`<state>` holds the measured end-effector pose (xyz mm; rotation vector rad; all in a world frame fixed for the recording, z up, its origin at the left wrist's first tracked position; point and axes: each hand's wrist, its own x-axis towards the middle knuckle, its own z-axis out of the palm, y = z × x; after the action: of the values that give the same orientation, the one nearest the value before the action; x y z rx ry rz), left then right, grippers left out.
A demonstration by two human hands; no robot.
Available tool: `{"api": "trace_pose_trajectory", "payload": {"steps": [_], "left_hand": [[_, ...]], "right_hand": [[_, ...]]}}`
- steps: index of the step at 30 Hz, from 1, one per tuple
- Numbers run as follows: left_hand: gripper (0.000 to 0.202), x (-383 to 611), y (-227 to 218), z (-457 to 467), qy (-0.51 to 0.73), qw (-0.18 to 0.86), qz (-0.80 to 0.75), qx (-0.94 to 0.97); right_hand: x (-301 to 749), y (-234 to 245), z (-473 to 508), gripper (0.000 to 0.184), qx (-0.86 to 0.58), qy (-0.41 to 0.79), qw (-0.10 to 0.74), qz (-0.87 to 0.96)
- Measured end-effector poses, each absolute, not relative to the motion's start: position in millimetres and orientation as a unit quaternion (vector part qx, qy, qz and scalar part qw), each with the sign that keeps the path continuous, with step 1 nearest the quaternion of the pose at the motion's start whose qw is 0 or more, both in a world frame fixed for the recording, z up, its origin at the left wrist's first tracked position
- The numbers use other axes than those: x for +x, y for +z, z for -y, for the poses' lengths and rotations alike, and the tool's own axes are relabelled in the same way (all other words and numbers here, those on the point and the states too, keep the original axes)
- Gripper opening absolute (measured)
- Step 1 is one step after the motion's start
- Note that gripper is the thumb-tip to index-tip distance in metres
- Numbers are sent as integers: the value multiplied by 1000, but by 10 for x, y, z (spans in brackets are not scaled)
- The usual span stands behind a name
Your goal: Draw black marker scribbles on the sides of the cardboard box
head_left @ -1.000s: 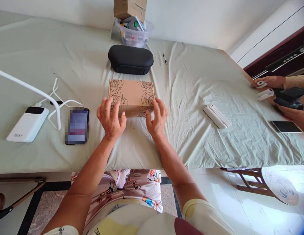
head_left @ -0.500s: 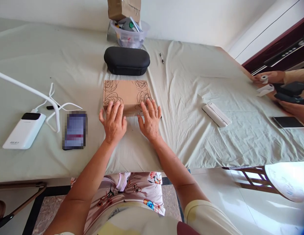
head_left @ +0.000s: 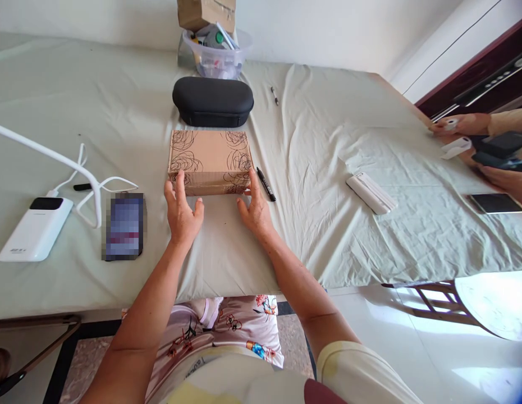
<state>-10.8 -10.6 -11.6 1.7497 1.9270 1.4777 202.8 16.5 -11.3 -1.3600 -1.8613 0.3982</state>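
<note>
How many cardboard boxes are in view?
2: one patterned cardboard box, just nearer than the black case; one plain cardboard box, seen above the clear plastic tub, cut off at the picture's top.

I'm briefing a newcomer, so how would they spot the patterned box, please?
On the cloth-covered table, find the black case. Just nearer lies the cardboard box; its scribbled black loops set it apart from the plain carton behind.

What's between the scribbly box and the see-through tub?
The black case lies there: in the head view it sits behind the scribbly box and in front of the tub.
</note>
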Motion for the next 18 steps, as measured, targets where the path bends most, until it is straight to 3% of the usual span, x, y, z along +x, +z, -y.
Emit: {"api": "trace_pose_trajectory", "payload": {"steps": [6, 18], "left_hand": [[93, -94, -119, 119, 461, 95, -663, 583], [73, -156, -93, 99, 482, 58, -644, 591]], "right_hand": [[2035, -145, -181, 92, -516, 139, 397, 747], [2056, -164, -193, 83, -515, 146, 446, 717]]}}
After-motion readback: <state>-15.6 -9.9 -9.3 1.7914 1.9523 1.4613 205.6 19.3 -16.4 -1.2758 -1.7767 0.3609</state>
